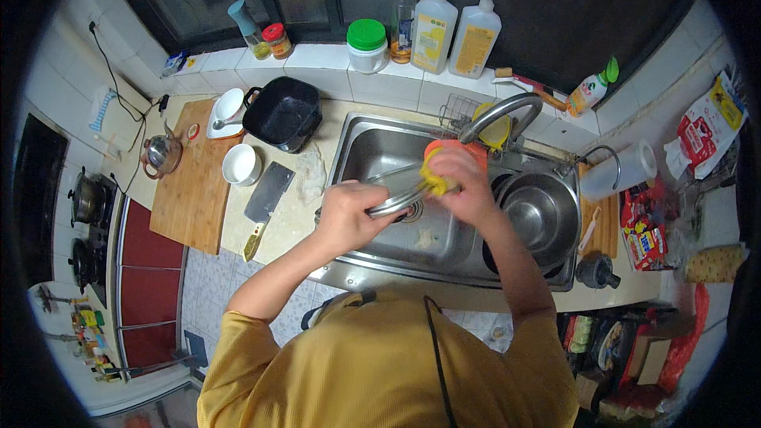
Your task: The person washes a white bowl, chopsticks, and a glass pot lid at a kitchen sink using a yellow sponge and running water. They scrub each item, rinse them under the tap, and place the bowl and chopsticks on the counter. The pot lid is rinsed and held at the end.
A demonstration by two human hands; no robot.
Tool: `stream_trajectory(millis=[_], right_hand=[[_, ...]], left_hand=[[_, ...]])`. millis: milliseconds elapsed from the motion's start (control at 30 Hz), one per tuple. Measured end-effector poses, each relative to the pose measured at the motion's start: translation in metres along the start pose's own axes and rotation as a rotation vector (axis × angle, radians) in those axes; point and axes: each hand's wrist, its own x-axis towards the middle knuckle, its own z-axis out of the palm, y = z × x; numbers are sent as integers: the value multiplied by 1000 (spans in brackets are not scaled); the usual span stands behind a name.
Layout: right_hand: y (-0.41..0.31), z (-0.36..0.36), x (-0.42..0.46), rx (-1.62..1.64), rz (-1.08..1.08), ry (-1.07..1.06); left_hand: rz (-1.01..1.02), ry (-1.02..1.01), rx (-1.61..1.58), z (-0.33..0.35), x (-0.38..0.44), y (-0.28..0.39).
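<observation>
Above the left basin of the steel sink (458,252), my left hand (354,214) grips the metal rim of a round lid (395,202), which looks like a glass pot lid and is tilted. My right hand (464,184), slightly blurred, presses a yellow cloth or sponge (437,175) against the lid's far edge. Behind my right hand an orange item (478,154) shows in part. The curved faucet (499,110) arches over the back of the sink. In the right basin sits a steel pot (535,208). Small scraps lie near the drain.
Left of the sink lie a cleaver (269,193), a white cloth (309,172), a white bowl (242,165), a black square pot (282,113) and a wooden cutting board (196,190) with a kettle (162,154). Pump bottles (433,32) line the sill. A stone mortar (594,272) stands right.
</observation>
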Motion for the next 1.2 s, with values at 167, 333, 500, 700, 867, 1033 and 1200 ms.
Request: stream_trajectory(millis=[167, 333, 500, 700, 867, 1033, 1200], right_hand=[[26, -6, -12, 456, 100, 139], [34, 0, -28, 983, 262, 200], [25, 9, -25, 903, 241, 320], [-37, -4, 14, 383, 34, 176], [-61, -2, 42, 60, -180, -9], [-41, -25, 31, -103, -194, -76], [-16, -32, 12, -26, -120, -43]], left_hand=[[-36, 65, -71, -25, -7, 11], [-68, 213, -246, -36, -21, -1], [-196, 358, -490, -25, -24, -19], [-247, -151, 41, -37, 7, -5], [-59, -38, 105, -7, 11, 5], [126, 181, 93, -12, 4, 6], [169, 131, 55, -21, 2, 11]])
